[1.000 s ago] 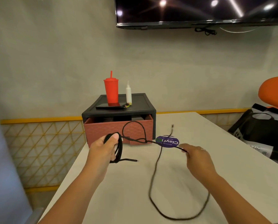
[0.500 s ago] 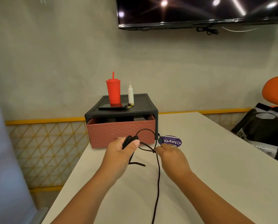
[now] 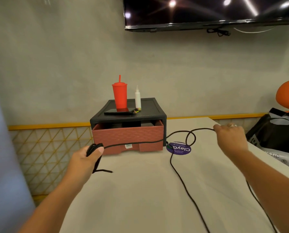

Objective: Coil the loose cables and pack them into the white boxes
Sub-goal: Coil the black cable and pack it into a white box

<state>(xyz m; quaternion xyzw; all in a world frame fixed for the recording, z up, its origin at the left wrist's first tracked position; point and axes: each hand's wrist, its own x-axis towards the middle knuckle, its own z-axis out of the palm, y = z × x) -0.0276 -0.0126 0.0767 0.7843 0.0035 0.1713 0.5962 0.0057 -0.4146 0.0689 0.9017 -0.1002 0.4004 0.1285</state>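
Thin black cable (image 3: 140, 143), coils gripped in left hand (image 3: 85, 158), right hand (image 3: 230, 138) seemingly pinching looped slack

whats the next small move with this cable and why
Probably bring the right hand across to the left hand and lay the stretched span of black cable in as another loop. The left hand grips a few loops, the right pinches the cable far out, and a long tail lies loose on the table.

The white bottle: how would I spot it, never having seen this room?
Look under the wall screen to the black drawer unit on the table. On its top stands a red cup with a straw; the white bottle stands just right of it, slimmer, with a pointed tip.
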